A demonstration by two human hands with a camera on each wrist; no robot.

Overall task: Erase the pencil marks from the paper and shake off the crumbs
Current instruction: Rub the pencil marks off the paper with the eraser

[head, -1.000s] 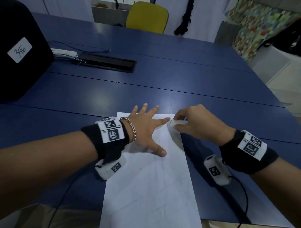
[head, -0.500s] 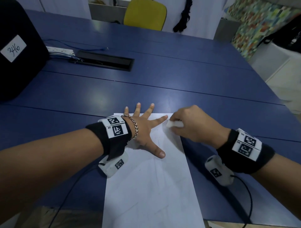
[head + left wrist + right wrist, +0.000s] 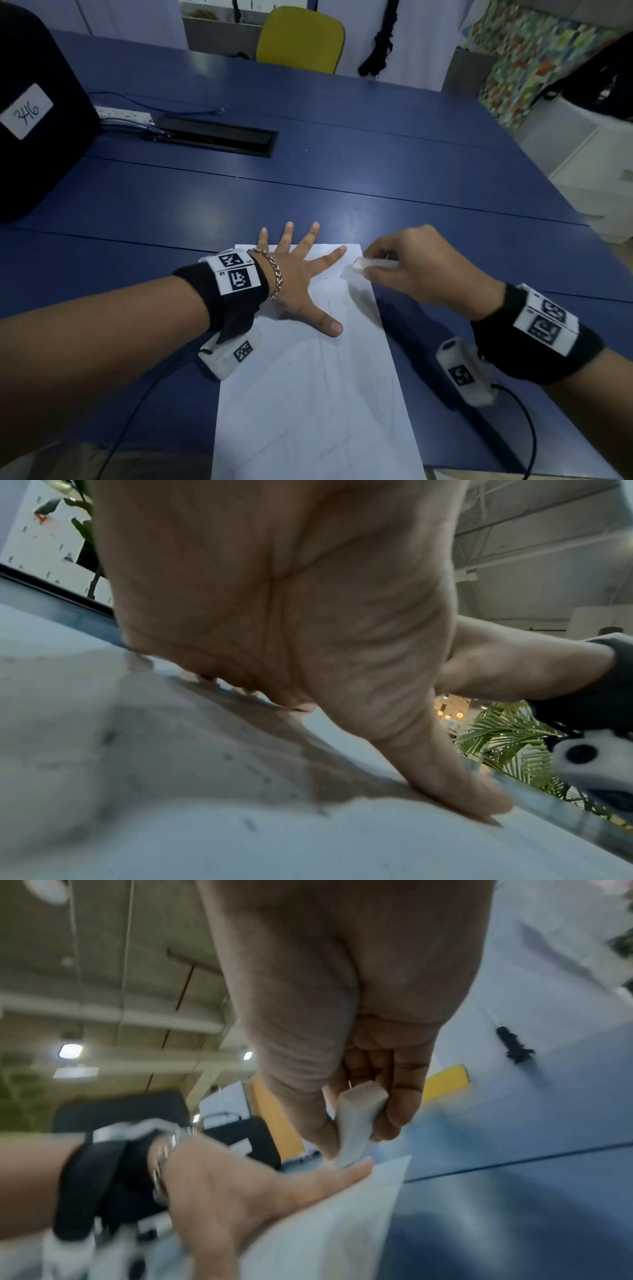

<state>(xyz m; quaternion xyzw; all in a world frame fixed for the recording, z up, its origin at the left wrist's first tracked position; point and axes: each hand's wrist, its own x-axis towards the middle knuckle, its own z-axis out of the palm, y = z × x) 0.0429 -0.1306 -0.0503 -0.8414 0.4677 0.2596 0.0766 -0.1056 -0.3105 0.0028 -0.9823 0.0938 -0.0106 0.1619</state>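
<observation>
A white sheet of paper (image 3: 315, 404) with faint pencil lines lies lengthwise on the blue table (image 3: 342, 178). My left hand (image 3: 301, 274) lies flat on its far end with fingers spread, pressing it down; in the left wrist view the thumb (image 3: 455, 785) presses on the paper (image 3: 171, 818), where small dark crumbs lie. My right hand (image 3: 411, 267) pinches a white eraser (image 3: 371, 264) at the paper's far right corner, close to the left index fingertip. The right wrist view shows the eraser (image 3: 356, 1123) held between thumb and fingers, its tip at the paper (image 3: 325, 1231).
A black case (image 3: 37, 130) with a label reading 346 stands at the far left. A power strip (image 3: 123, 114) and a black cable hatch (image 3: 219, 135) lie beyond the paper. A yellow chair (image 3: 301, 37) stands behind the table. Cables run from both wrist cameras toward me.
My right hand has slid the eraser to the right and slightly away, from beside the left index finger to the paper's right edge. The left hand stays flat on the paper.
</observation>
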